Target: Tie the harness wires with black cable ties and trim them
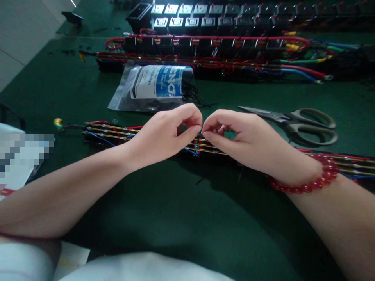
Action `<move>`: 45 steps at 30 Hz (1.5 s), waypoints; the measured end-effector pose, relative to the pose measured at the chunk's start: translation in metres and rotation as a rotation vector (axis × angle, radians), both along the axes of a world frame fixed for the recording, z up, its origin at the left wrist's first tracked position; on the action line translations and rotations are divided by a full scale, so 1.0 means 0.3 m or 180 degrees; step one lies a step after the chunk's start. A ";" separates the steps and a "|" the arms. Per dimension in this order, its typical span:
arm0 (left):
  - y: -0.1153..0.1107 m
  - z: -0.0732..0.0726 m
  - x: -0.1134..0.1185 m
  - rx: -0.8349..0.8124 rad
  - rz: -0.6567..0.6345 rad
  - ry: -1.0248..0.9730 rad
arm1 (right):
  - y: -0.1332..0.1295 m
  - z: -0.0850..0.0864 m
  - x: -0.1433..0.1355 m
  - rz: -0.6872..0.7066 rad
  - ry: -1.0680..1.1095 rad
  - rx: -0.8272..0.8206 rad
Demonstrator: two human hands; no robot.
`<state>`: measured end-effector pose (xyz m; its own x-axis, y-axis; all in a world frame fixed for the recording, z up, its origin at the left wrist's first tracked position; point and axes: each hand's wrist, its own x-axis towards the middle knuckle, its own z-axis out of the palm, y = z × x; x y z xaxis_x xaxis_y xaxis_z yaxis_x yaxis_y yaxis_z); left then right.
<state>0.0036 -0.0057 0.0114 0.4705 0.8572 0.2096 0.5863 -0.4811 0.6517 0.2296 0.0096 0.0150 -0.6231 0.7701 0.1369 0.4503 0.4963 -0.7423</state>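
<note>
A long black assembly with brass-coloured rods and red and blue wires (101,132) lies across the green table. Over its middle, my left hand (172,130) pinches thumb against forefinger. Facing it from the right, my right hand (234,134) makes a similar pinch, and the fingertips nearly meet just above the rods. A small dark piece shows between and below the fingertips; what each pinch holds is too small to make out. Behind my left hand lies a clear bag of black cable ties (158,86). Scissors (293,117) rest behind my right hand, blades pointing left.
Two similar wired assemblies (187,58) lie farther back on the green table (164,210), with a black row of square-faced units (199,19) behind them. Loose dark scraps are at the back left. White papers (17,156) are at the left edge.
</note>
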 end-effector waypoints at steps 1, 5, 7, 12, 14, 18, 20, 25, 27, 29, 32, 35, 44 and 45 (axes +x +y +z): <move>-0.001 0.000 0.000 0.0004 0.0008 0.0006 | 0.000 0.000 0.000 0.0005 0.0011 0.0003; 0.000 -0.003 0.001 -0.0004 -0.0015 -0.0024 | 0.000 -0.001 0.002 -0.0008 0.0031 -0.0030; 0.002 -0.004 0.001 -0.0035 -0.0067 -0.0035 | 0.000 -0.002 0.002 -0.0020 0.0037 -0.0034; 0.005 0.002 0.001 -0.0070 -0.0052 -0.0061 | -0.001 -0.006 0.002 0.0019 0.0025 -0.0033; 0.006 0.005 0.001 -0.0082 0.0021 -0.0058 | -0.001 -0.008 0.002 0.0019 0.0025 -0.0005; 0.009 0.008 0.001 -0.0074 0.0013 0.0029 | 0.000 -0.013 0.001 0.0024 0.0037 0.0043; 0.010 0.006 0.000 -0.0045 -0.0014 0.0047 | 0.000 -0.014 0.001 0.0029 0.0031 0.0061; 0.013 0.005 -0.003 -0.0012 -0.0076 0.0088 | -0.002 -0.011 0.003 0.0039 0.0029 0.0069; 0.012 0.006 -0.003 -0.0026 -0.0055 0.0117 | -0.002 -0.010 0.003 0.0031 0.0031 0.0078; 0.010 0.007 -0.003 -0.0046 -0.0026 0.0139 | -0.001 -0.009 0.003 0.0027 0.0025 0.0087; 0.007 0.006 0.000 -0.0053 -0.0017 0.0110 | 0.000 -0.009 0.003 0.0042 0.0028 0.0082; 0.005 0.006 0.001 -0.0049 -0.0009 0.0047 | 0.000 -0.011 0.003 0.0034 0.0038 0.0071; 0.002 0.011 -0.001 -0.0153 0.0078 0.0058 | 0.001 -0.009 -0.001 0.0013 -0.0007 0.0033; 0.001 0.010 -0.001 -0.0174 0.0090 0.0026 | 0.002 -0.008 -0.001 0.0003 -0.0015 0.0021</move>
<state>0.0032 -0.0053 0.0145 0.4474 0.8802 0.1584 0.6046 -0.4282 0.6716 0.2292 0.0100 0.0124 -0.6245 0.7686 0.1390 0.4532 0.5015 -0.7369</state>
